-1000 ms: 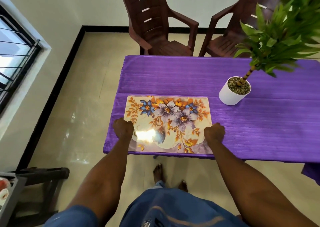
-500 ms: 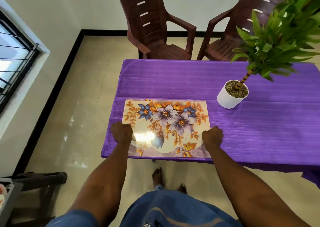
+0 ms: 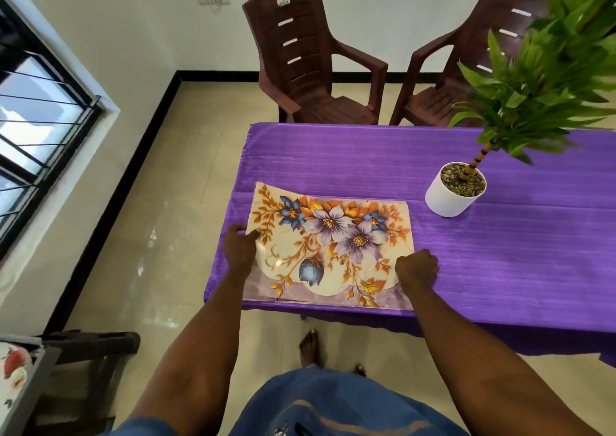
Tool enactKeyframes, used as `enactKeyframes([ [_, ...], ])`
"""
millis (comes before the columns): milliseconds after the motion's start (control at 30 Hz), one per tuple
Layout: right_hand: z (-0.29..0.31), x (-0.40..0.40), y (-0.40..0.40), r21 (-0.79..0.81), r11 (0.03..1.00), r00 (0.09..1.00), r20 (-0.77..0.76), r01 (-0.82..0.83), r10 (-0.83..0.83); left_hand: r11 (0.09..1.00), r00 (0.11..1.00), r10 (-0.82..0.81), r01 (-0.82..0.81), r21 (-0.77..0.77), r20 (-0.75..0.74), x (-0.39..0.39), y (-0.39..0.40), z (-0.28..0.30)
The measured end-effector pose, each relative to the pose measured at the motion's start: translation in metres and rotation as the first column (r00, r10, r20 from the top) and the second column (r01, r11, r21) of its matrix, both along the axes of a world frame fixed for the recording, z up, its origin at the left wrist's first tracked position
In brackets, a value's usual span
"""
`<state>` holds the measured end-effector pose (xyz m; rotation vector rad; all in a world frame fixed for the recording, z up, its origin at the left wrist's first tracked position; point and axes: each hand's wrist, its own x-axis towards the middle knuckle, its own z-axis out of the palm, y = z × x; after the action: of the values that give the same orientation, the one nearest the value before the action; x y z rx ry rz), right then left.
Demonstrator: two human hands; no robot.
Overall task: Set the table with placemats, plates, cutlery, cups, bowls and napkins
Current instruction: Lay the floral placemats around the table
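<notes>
Your left hand (image 3: 239, 247) pinches the left edge of the top floral placemat (image 3: 331, 245), thumb on top, lifting that side off the stack beneath. Your right hand (image 3: 416, 269) rests as a curled fist on the placemat's right edge; you cannot tell whether its fingers grip the mat. The placemats lie at the near left corner of the purple tablecloth (image 3: 500, 252). A white potted plant (image 3: 455, 190) stands near, to the right. Two brown chairs (image 3: 310, 65) face the far side.
</notes>
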<state>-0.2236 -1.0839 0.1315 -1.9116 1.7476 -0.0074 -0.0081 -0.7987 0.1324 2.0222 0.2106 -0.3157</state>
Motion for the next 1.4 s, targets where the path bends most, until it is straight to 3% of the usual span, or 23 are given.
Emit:
enactKeyframes([
  [100, 0.004, -0.003, -0.003, 0.031, 1.0, 1.0, 0.026, 0.001, -0.002, 0.97, 0.977, -0.204, 0.192, -0.148, -0.068, 0.0, 0.005, 0.016],
  [167, 0.006, -0.004, -0.006, 0.055, 0.998, 0.999, 0.035, -0.003, 0.001, 0.956, 0.961, -0.272, 0.262, -0.132, -0.057, -0.004, 0.003, 0.024],
  [233, 0.007, -0.007, -0.007, 0.079, 0.997, 0.999, 0.053, -0.012, 0.008, 0.96, 0.956, -0.281, 0.279, 0.032, 0.081, -0.01, -0.001, 0.027],
  [300, 0.007, -0.009, -0.009, 0.095, 0.995, 0.997, 0.075, -0.014, 0.007, 0.967, 0.963, -0.214, 0.185, 0.174, 0.164, -0.016, -0.006, 0.032],
  [467, 0.01, -0.014, -0.012, 0.111, 0.994, 0.991, 0.132, -0.013, -0.002, 0.956, 0.971, -0.163, 0.112, 0.271, 0.173, -0.026, -0.02, 0.042],
  [633, 0.011, -0.018, -0.018, 0.135, 0.99, 0.984, 0.178, -0.033, 0.008, 0.978, 0.983, -0.178, 0.172, 0.121, 0.046, -0.021, -0.016, 0.038],
  [800, 0.014, -0.019, -0.021, 0.158, 0.987, 0.988, 0.152, -0.033, 0.009, 0.943, 0.946, -0.323, 0.324, -0.07, 0.02, -0.022, -0.007, 0.046],
  [1000, 0.006, -0.023, -0.024, 0.215, 0.977, 0.962, 0.265, 0.012, -0.07, 0.911, 0.955, -0.275, 0.222, -0.347, -0.111, -0.007, 0.022, 0.045],
  [1133, 0.013, -0.035, -0.029, 0.305, 0.951, 0.879, 0.436, 0.059, -0.194, 0.889, 0.944, -0.223, 0.094, -0.448, -0.243, -0.007, 0.031, 0.04],
  [1400, 0.043, -0.103, -0.056, 0.551, 0.815, 0.749, 0.614, -0.18, -0.25, 0.821, 0.879, -0.383, 0.183, -0.541, -0.285, -0.032, 0.007, 0.032],
])
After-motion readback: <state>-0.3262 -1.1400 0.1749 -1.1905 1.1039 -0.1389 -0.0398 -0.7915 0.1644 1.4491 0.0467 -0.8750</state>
